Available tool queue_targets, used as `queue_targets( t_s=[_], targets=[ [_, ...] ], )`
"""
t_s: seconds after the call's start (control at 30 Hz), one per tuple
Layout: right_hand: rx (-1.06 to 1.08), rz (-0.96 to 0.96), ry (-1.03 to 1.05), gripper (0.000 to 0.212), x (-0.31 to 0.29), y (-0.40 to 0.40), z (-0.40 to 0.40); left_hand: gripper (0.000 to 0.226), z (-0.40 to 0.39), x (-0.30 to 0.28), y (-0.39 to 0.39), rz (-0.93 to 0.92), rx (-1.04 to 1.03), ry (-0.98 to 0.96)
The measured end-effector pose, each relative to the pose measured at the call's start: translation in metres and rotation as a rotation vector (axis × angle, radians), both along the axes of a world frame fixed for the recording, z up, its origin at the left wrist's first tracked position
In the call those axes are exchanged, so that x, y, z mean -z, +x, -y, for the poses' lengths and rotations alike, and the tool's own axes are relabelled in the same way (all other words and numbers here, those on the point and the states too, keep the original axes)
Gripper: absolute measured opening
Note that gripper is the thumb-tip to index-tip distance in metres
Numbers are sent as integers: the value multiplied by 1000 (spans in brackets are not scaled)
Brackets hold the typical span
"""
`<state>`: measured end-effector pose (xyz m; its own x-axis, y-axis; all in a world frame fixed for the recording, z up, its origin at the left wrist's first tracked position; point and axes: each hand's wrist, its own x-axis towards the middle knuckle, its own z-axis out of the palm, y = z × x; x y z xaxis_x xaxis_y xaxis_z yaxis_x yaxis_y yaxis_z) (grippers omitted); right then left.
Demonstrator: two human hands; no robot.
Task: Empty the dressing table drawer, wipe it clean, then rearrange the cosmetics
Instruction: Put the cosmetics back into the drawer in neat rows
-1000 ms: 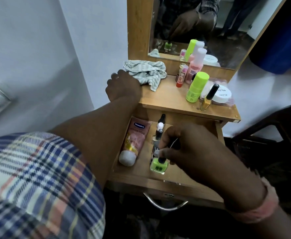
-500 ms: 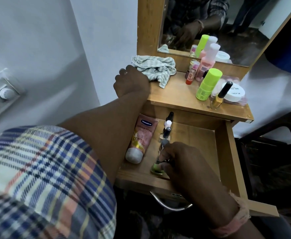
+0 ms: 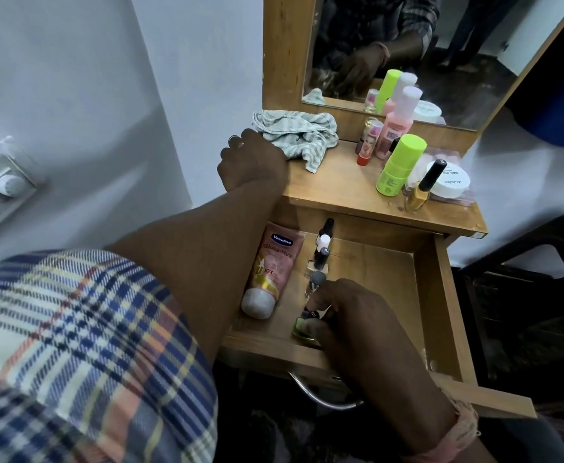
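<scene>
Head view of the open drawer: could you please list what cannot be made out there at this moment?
- Green nail polish bottle: mostly covered by the right hand, so the grip is unclear.
- Drawer left side: hidden behind the left forearm.
- Left hand fingertips: curled over the tabletop's edge, out of sight.
- Small bottles in the row: labels too small to read.
- Drawer handle: partly behind the right wrist.

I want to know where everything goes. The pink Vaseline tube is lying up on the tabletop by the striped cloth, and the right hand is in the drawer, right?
Not quite. The head view shows the tube lying in the drawer, along its left side, not on the tabletop. The cloth is up there, and the right hand is in the drawer.
</scene>
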<state>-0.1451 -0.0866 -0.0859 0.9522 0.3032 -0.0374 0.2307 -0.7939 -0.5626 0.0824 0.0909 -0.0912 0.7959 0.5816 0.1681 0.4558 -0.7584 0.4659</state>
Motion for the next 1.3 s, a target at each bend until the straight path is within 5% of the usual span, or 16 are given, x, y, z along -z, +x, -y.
queue_targets(
  t_s=[0.3,0.6,0.73,1.0,1.3],
  targets=[
    [135,-63,160,17,-11,17,11,35,0,0,0,-12,8,-2],
    [191,286,148,15,-77,89,-6,54,0,5,3,67,43,30],
    [261,486,-71,13,-99,157,-21,68,-1,9,1,44,101,133],
    [405,336,-332,35,-93,218,-29,59,-3,10,3,4,73,73],
    [263,487,-124,16,-93,169,-24,56,2,2,0,27,60,-24]
  ],
)
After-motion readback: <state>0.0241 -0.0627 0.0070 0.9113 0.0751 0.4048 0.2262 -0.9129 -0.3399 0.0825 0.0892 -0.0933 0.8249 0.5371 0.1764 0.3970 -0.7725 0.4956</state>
